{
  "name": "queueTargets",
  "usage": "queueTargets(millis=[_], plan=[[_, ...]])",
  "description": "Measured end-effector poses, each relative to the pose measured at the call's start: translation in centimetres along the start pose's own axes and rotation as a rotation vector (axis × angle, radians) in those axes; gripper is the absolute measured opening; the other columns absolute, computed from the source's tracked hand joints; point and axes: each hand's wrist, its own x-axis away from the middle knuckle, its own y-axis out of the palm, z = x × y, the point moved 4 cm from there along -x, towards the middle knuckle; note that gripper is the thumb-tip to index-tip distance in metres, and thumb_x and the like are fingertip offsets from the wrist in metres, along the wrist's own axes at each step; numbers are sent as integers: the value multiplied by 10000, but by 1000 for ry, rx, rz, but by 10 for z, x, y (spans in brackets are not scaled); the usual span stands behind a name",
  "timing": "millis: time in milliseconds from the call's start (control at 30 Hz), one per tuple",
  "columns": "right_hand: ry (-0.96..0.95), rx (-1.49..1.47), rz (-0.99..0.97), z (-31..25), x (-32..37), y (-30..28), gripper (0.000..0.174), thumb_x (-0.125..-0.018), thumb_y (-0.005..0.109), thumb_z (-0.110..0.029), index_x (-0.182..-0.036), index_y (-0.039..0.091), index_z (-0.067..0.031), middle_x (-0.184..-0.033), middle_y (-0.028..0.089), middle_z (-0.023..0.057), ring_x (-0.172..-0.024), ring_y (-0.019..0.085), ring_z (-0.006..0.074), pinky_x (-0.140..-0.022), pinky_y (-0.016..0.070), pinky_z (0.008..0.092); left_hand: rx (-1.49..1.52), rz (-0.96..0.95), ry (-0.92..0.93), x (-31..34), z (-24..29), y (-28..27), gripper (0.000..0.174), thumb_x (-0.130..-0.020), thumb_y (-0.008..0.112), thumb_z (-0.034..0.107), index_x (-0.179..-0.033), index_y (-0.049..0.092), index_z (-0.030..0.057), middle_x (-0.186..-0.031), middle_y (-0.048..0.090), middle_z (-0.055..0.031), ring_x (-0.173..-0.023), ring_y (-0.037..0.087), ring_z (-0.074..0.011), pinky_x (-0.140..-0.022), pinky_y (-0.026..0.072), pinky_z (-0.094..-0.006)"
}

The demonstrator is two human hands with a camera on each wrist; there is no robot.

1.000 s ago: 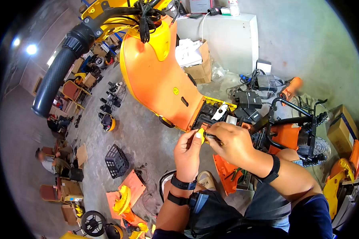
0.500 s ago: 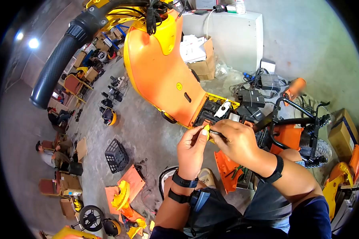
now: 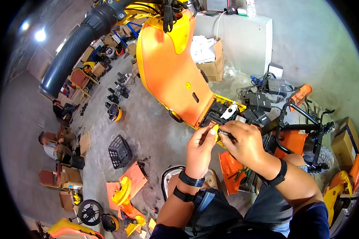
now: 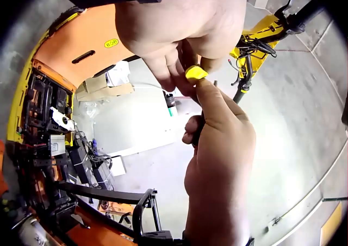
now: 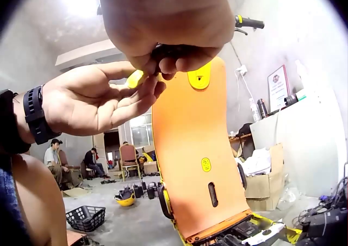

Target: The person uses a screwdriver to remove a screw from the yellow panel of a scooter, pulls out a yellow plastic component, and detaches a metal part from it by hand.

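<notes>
A small yellow piece (image 3: pixel 216 133) is pinched between the thumb and fingers of my left hand (image 3: pixel 200 150). My right hand (image 3: pixel 245 145), close against it, grips a thin dark tool whose tip meets the piece. In the left wrist view the yellow piece (image 4: pixel 196 73) shows between both hands' fingertips; the right hand (image 4: pixel 222 132) curls round the dark tool. The right wrist view shows the piece (image 5: pixel 136 79) held at the left hand's (image 5: pixel 92 96) fingertips. What the tool's tip does on the piece is too small to tell.
Beyond the hands stands an orange scooter body (image 3: pixel 175 71) with a black handlebar grip (image 3: pixel 66 59) at upper left. A black frame (image 3: pixel 281 131) is at right. On the floor lie a black basket (image 3: pixel 120 151), orange panels (image 3: pixel 230 171) and chargers (image 3: pixel 259 102). Two people sit far left.
Both hands, still together on the yellow piece, have shifted slightly right in the head view. The scooter and floor items have also shifted right as the view moved.
</notes>
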Motion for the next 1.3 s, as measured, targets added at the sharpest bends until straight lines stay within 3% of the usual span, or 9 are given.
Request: queueTargets(millis=[333,767,867,1300], plan=[[0,24,-7,-2,0,-2,183,-799,783,-92,-960,731,-21,-973,743,130,-851,733,308,-718,601,379,-170,0,125,2,5,3,283,-1025,644,168,-1236,624,-19,-1126,691,-65,-1004,642,-121,-911,533,-289],[25,-14,-17,5,-1,0,159,-826,784,-122,-943,727,-31,-958,736,107,-830,725,313,-700,594,381,-144,-46,118,1,3,0,249,-1023,645,146,-1217,635,-11,-1129,697,-59,-1034,635,-101,-919,508,-265],[49,-26,-29,7,-1,1,163,-827,787,-129,-944,727,-32,-959,736,110,-829,725,317,-699,593,386,-149,-65,126,0,3,1,263,-1033,620,134,-1244,616,-22,-1145,691,-78,-1035,647,-134,-939,532,-298],[28,-17,-18,3,-1,0,161,-827,785,-133,-943,732,-33,-948,735,128,-827,725,317,-687,595,385,-156,-7,132,2,5,0,255,-1035,627,155,-1222,634,-19,-1116,698,-58,-1016,623,-100,-904,501,-260]])
